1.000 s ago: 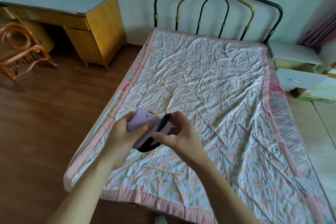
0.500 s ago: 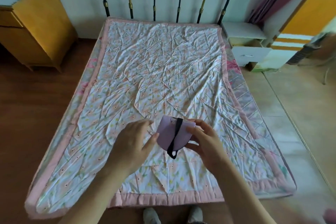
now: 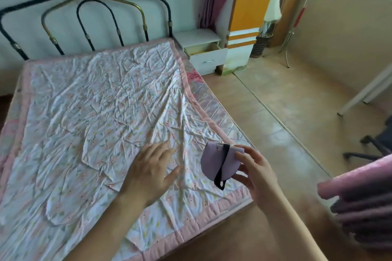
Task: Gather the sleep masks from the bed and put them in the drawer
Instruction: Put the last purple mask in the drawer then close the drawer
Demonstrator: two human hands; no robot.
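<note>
- Lilac sleep mask (image 3: 216, 162), folded, black strap (image 3: 222, 167) running down across it and looping below; held up in the air over the near right corner of the bed (image 3: 89, 116), above the pink border of the quilt (image 3: 212, 207).
- Gripped now by the right hand (image 3: 257, 172) alone, where a second ago both hands closed round it.
- Right thumb and fingers (image 3: 240, 155) pinching the mask's right edge, thumb beneath, the other fingers curled over the top edge; forearm reaching in from the lower right.
- Left hand (image 3: 151, 172) come off the mask since half a second ago, now well apart from it to the left; palm down above the crumpled quilt, fingers straight and slightly spread, holding nothing. Cannot tell whether touching the fabric or hovering just over it.
- Whole view swung to the right since the earlier frames: wooden desk and cane chair gone from sight, tiled floor (image 3: 297, 125) and window side of the room now showing.
- White nightstand (image 3: 199, 38) beside the head of the bed, its drawer (image 3: 209, 57) pulled open; well apart from the mask, beyond the far right corner of the bed.
- Black and brass headboard (image 3: 89, 12) against the wall behind.
- Blurred pink cloth (image 3: 360, 182) at the lower right edge, too smeared to identify.
</note>
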